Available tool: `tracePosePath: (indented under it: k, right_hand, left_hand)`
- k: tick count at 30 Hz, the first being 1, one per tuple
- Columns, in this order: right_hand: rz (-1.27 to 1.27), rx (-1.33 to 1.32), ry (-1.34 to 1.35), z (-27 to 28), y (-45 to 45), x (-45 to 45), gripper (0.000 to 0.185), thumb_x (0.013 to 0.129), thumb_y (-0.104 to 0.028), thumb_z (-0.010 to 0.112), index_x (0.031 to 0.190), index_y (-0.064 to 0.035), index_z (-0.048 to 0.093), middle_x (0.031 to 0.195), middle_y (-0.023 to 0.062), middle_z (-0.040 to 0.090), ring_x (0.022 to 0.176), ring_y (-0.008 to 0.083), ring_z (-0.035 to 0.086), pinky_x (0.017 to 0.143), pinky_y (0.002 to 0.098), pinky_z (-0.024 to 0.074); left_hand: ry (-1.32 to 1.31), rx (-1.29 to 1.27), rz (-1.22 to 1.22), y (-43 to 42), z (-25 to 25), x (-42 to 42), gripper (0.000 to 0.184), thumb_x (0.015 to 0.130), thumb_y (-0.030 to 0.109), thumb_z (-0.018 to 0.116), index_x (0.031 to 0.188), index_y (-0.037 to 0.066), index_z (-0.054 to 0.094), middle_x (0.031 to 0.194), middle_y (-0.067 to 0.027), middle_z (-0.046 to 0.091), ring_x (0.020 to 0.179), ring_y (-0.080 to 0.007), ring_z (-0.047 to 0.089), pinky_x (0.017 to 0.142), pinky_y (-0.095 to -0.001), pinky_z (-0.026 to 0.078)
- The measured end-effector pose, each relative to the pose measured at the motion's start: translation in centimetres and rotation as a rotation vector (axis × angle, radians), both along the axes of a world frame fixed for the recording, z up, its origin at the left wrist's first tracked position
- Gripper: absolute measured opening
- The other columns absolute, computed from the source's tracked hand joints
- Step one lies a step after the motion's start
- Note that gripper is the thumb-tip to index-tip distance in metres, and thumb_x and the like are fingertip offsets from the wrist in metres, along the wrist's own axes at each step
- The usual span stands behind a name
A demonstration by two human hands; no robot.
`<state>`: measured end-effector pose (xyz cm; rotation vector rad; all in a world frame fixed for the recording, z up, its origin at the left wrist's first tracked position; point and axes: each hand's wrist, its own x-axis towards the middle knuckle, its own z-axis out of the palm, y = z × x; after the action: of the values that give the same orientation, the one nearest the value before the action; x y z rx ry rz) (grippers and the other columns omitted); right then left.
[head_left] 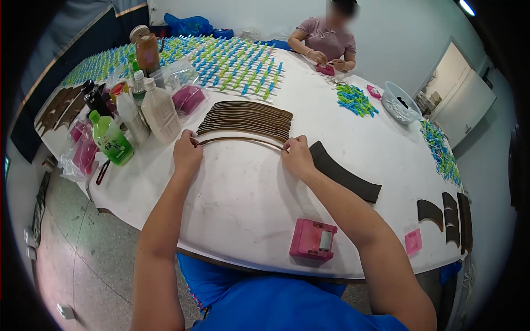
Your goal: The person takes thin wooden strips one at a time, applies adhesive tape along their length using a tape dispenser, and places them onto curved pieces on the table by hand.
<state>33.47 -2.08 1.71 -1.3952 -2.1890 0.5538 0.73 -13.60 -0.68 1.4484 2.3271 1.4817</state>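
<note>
A thin, curved brown strip (241, 138) arches between my two hands above the white table. My left hand (188, 151) pinches its left end, and the fingers of my right hand (298, 155) close on the other end. Just beyond it lies a row of similar curved brown strips (245, 118), set close side by side. To the right of my right hand is a wide, dark curved piece (346, 175), flat on the table. Nearer my body sits a pink box (307, 240) with a pale cylinder in it.
Several bottles, among them a green one (112, 138), stand at left beside a box cutter (102, 172). Blue and green pieces (237, 63) cover the table's far side. Opposite me, a person (330, 38) handles a pink box. A basket (398, 105) and dark pieces (429, 212) lie right.
</note>
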Motion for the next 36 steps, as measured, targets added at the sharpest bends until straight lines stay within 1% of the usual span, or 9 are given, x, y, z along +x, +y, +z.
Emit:
tracePosePath:
  k: [2, 3, 14, 16, 23, 25, 28, 31, 36]
  right_hand:
    - [-0.033, -0.028, 0.012, 0.1, 0.1, 0.0, 0.017, 0.094, -0.012, 0.069, 0.106, -0.0003, 0.07, 0.129, 0.0185, 0.054, 0.104, 0.0335, 0.067, 0.096, 0.0412, 0.056]
    - [-0.03, 0.001, 0.001, -0.2, 0.3, 0.0, 0.016, 0.095, -0.013, 0.067, 0.106, -0.0019, 0.07, 0.129, 0.0194, 0.055, 0.102, 0.037, 0.068, 0.094, 0.0458, 0.0577]
    - [-0.085, -0.051, -0.025, 0.7, 0.3, -1.2, 0.018, 0.097, -0.017, 0.07, 0.109, -0.0047, 0.071, 0.128, 0.0154, 0.055, 0.103, 0.0319, 0.068, 0.095, 0.0428, 0.0559]
    - [-0.094, -0.054, -0.024, 0.7, 0.3, -1.4, 0.018, 0.097, -0.018, 0.07, 0.11, -0.0054, 0.071, 0.127, 0.0152, 0.055, 0.102, 0.0316, 0.068, 0.095, 0.0429, 0.056]
    - [-0.094, -0.025, -0.032, 0.1, 0.7, -1.6, 0.019, 0.095, -0.018, 0.071, 0.111, -0.0075, 0.071, 0.127, 0.014, 0.056, 0.102, 0.0332, 0.07, 0.091, 0.0463, 0.0577]
    - [-0.098, -0.03, -0.029, 0.2, 0.6, -1.7, 0.019, 0.095, -0.018, 0.071, 0.111, -0.0081, 0.071, 0.127, 0.0138, 0.056, 0.102, 0.033, 0.07, 0.091, 0.0465, 0.0575]
    - [-0.105, -0.071, -0.037, 0.6, 0.3, -1.7, 0.021, 0.097, -0.021, 0.069, 0.112, -0.0062, 0.071, 0.128, 0.0139, 0.055, 0.104, 0.0323, 0.068, 0.095, 0.0441, 0.0557]
    - [-0.106, -0.049, -0.038, 0.6, 0.3, -1.7, 0.018, 0.096, -0.019, 0.069, 0.111, -0.0088, 0.07, 0.127, 0.013, 0.055, 0.102, 0.032, 0.069, 0.091, 0.0465, 0.0572]
    - [-0.107, -0.049, -0.05, 0.7, 0.3, -1.7, 0.019, 0.096, -0.019, 0.068, 0.111, -0.0087, 0.07, 0.126, 0.0132, 0.055, 0.102, 0.0326, 0.069, 0.091, 0.0467, 0.057]
  left_hand:
    - [-0.001, -0.036, 0.023, 0.3, 0.0, -0.1, 0.029, 0.084, 0.006, 0.068, 0.113, 0.002, 0.065, 0.09, -0.0159, 0.076, 0.086, -0.0359, 0.073, 0.078, -0.0463, 0.057]
    - [-0.003, -0.061, 0.028, 0.5, 0.0, -0.1, 0.03, 0.084, 0.007, 0.068, 0.113, 0.003, 0.065, 0.09, -0.0154, 0.076, 0.086, -0.0359, 0.073, 0.079, -0.0465, 0.057]
    - [-0.001, -0.102, 0.102, 1.5, 0.1, 0.1, 0.027, 0.086, 0.009, 0.069, 0.113, 0.006, 0.068, 0.095, -0.0119, 0.078, 0.097, -0.0347, 0.072, 0.085, -0.0474, 0.056]
    - [0.065, 0.001, 0.131, 1.8, 0.0, 0.1, 0.018, 0.085, 0.007, 0.071, 0.101, 0.0, 0.066, 0.088, -0.0175, 0.075, 0.081, -0.0338, 0.072, 0.076, -0.0432, 0.055]
    - [0.055, -0.006, 0.163, 2.0, 0.2, 0.3, 0.019, 0.084, 0.006, 0.071, 0.101, 0.0, 0.067, 0.087, -0.0178, 0.075, 0.082, -0.0363, 0.071, 0.077, -0.0453, 0.055]
    - [0.025, -0.144, 0.172, 1.8, 0.6, 0.3, 0.025, 0.085, 0.01, 0.071, 0.11, 0.006, 0.068, 0.1, -0.0131, 0.074, 0.106, -0.0364, 0.067, 0.09, -0.0481, 0.054]
    - [0.1, -0.085, 0.196, 2.1, 0.0, 0.1, 0.032, 0.085, 0.01, 0.074, 0.116, 0.004, 0.066, 0.111, -0.0159, 0.07, 0.112, -0.0375, 0.064, 0.095, -0.0475, 0.053]
    - [0.08, -0.07, 0.224, 2.1, 0.3, 0.4, 0.038, 0.085, 0.01, 0.075, 0.121, 0.003, 0.062, 0.118, -0.0183, 0.066, 0.113, -0.0381, 0.063, 0.099, -0.0473, 0.052]
    - [0.047, -0.103, 0.234, 2.1, 0.7, 0.5, 0.041, 0.087, 0.01, 0.074, 0.125, 0.003, 0.061, 0.121, -0.0194, 0.066, 0.116, -0.0387, 0.063, 0.1, -0.0478, 0.052]
